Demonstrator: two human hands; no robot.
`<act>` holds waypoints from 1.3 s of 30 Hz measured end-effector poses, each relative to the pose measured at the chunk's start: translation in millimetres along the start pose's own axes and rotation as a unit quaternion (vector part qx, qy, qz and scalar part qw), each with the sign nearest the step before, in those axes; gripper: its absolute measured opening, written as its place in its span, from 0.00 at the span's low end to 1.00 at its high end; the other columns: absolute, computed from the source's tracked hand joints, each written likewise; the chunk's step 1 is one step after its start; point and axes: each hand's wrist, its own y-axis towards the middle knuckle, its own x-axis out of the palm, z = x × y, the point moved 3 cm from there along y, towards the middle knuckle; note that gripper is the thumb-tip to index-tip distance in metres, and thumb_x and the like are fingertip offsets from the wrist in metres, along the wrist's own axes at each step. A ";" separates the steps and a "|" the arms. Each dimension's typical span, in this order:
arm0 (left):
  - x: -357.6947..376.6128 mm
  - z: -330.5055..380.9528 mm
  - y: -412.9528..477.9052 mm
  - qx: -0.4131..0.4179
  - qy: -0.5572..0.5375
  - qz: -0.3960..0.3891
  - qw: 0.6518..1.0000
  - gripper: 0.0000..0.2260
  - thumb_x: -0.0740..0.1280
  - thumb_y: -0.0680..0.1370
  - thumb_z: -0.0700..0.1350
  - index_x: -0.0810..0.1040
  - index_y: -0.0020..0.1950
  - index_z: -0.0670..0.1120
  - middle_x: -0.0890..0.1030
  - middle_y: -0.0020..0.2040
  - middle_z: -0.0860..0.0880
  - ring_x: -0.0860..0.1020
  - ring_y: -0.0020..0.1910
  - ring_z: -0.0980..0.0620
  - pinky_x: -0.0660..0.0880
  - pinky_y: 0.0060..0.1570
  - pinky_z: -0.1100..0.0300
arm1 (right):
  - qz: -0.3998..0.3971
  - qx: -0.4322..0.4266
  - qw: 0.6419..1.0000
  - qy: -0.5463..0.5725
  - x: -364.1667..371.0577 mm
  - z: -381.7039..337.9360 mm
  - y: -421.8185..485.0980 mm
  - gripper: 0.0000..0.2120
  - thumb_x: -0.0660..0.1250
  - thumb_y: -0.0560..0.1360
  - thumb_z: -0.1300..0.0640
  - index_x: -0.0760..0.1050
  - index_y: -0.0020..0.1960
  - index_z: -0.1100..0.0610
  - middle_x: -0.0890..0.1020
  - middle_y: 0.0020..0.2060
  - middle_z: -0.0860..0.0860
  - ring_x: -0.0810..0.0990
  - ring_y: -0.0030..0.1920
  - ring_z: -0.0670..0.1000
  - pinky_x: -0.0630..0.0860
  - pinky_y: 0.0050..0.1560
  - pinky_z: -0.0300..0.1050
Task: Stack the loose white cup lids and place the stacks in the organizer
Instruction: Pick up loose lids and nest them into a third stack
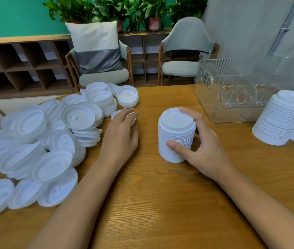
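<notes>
Currently stack (176,135) upright on table (160,194), axis vertical, right hand (199,141) clamped around it; left hand (122,133) spread over loose lid (116,114).

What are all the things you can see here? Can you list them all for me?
loose lids: many, white, heaped on table's left
held stack: one, white, table middle
finished stacks: two, white, right edge
organizer: one, clear, far right, looks empty
table: one, wooden
chairs: two, grey-green, behind table
pillow: one, white and grey, on left chair
plants: several, green, on shelf
left hand: over a lid
right hand: gripping held stack
</notes>
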 end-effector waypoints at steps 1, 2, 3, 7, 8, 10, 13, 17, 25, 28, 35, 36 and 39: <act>4.3 -4.5 0.5 -0.004 0.029 -0.008 1.000 0.19 0.69 0.80 0.37 0.78 0.72 0.42 0.77 0.72 0.44 0.75 0.71 0.44 0.73 0.70 0.48 | 0.000 0.002 1.000 -0.001 0.3 -0.1 0.2 0.36 0.75 0.71 0.35 0.63 0.75 0.33 0.68 0.68 0.23 0.69 0.69 0.32 0.75 0.67 0.47; 6.3 -7.5 1.7 -0.014 0.049 -0.012 0.999 0.19 0.69 0.80 0.36 0.78 0.72 0.41 0.77 0.72 0.42 0.75 0.70 0.41 0.73 0.68 0.47 | 0.000 0.004 1.000 0.000 0.8 -0.1 0.2 0.37 0.75 0.71 0.35 0.63 0.75 0.34 0.68 0.68 0.23 0.69 0.70 0.32 0.75 0.68 0.49; 6.3 -9.5 3.0 -0.027 0.062 -0.014 0.998 0.18 0.68 0.80 0.35 0.78 0.71 0.40 0.78 0.70 0.41 0.76 0.69 0.40 0.75 0.66 0.46 | 0.000 0.007 1.000 0.002 0.8 -0.3 0.0 0.37 0.75 0.70 0.36 0.63 0.75 0.34 0.69 0.68 0.24 0.69 0.70 0.33 0.75 0.69 0.50; 0.4 -9.2 5.4 -0.053 0.095 -0.010 0.994 0.13 0.67 0.80 0.35 0.85 0.61 0.43 0.85 0.54 0.43 0.82 0.53 0.38 0.79 0.50 0.42 | 0.003 0.006 1.000 0.005 1.2 -1.9 -0.3 0.37 0.75 0.70 0.36 0.63 0.74 0.33 0.70 0.68 0.25 0.70 0.70 0.34 0.75 0.69 0.52; -0.8 -7.7 6.0 -0.047 0.097 -0.011 0.994 0.13 0.67 0.80 0.35 0.86 0.61 0.44 0.86 0.52 0.43 0.82 0.52 0.38 0.79 0.49 0.42 | 0.002 0.006 1.000 0.005 1.0 -2.1 -0.2 0.37 0.75 0.70 0.36 0.63 0.74 0.33 0.69 0.68 0.25 0.70 0.70 0.34 0.75 0.69 0.51; -2.5 -3.7 6.1 -0.035 0.090 -0.015 0.995 0.15 0.67 0.79 0.35 0.85 0.63 0.45 0.86 0.52 0.45 0.82 0.52 0.41 0.79 0.49 0.44 | -0.002 0.006 1.000 0.006 0.8 -1.8 0.0 0.36 0.75 0.70 0.35 0.63 0.74 0.33 0.69 0.68 0.24 0.69 0.70 0.32 0.75 0.69 0.50; -4.9 0.8 4.1 -0.039 0.077 -0.019 0.996 0.16 0.70 0.78 0.37 0.84 0.65 0.45 0.84 0.55 0.45 0.81 0.53 0.44 0.80 0.49 0.45 | -0.005 0.003 1.000 0.005 0.3 -1.5 0.2 0.37 0.75 0.70 0.36 0.62 0.74 0.33 0.69 0.67 0.23 0.69 0.69 0.31 0.74 0.67 0.46; -6.7 -0.2 1.0 -0.042 0.057 -0.026 0.997 0.12 0.72 0.79 0.39 0.85 0.63 0.46 0.84 0.54 0.47 0.81 0.54 0.46 0.80 0.49 0.45 | -0.006 0.006 1.000 0.004 -0.4 -0.5 0.7 0.37 0.75 0.70 0.35 0.63 0.74 0.33 0.68 0.67 0.23 0.69 0.69 0.31 0.75 0.67 0.45; -22.6 22.1 -0.7 -0.040 -0.179 0.066 0.981 0.16 0.73 0.80 0.43 0.81 0.68 0.51 0.83 0.53 0.56 0.80 0.50 0.60 0.75 0.46 0.73 | 0.033 0.001 0.999 -0.010 -6.7 2.5 2.2 0.36 0.74 0.69 0.35 0.65 0.74 0.36 0.70 0.66 0.25 0.70 0.67 0.31 0.73 0.63 0.36; -27.0 29.2 -0.9 -0.092 -0.300 0.073 0.947 0.17 0.72 0.81 0.44 0.80 0.70 0.53 0.83 0.51 0.57 0.83 0.51 0.55 0.81 0.48 0.64 | 0.047 -0.004 0.999 -0.017 -9.6 3.1 3.0 0.35 0.73 0.70 0.36 0.65 0.74 0.39 0.70 0.66 0.27 0.69 0.66 0.29 0.68 0.59 0.24; -31.0 34.5 2.1 -0.188 -0.569 0.016 0.800 0.16 0.69 0.83 0.40 0.81 0.70 0.51 0.87 0.54 0.45 0.86 0.57 0.46 0.83 0.46 0.57 | 0.049 -0.019 0.998 -0.020 -5.6 1.1 2.6 0.35 0.78 0.72 0.39 0.67 0.74 0.43 0.73 0.67 0.34 0.71 0.68 0.33 0.70 0.62 0.27; -29.4 37.2 1.7 -0.182 -0.578 -0.003 0.795 0.16 0.69 0.83 0.40 0.81 0.70 0.51 0.87 0.54 0.46 0.85 0.57 0.45 0.83 0.45 0.58 | 0.048 -0.021 0.998 -0.020 -5.0 0.8 2.7 0.36 0.78 0.72 0.39 0.67 0.74 0.43 0.73 0.68 0.35 0.71 0.68 0.34 0.70 0.63 0.29; -24.3 48.6 -0.9 -0.158 -0.560 -0.034 0.813 0.15 0.70 0.82 0.42 0.82 0.68 0.49 0.85 0.51 0.40 0.85 0.51 0.47 0.82 0.44 0.59 | 0.047 -0.027 0.998 -0.015 -4.0 1.3 2.6 0.36 0.74 0.72 0.37 0.67 0.76 0.44 0.73 0.69 0.37 0.72 0.70 0.37 0.73 0.64 0.35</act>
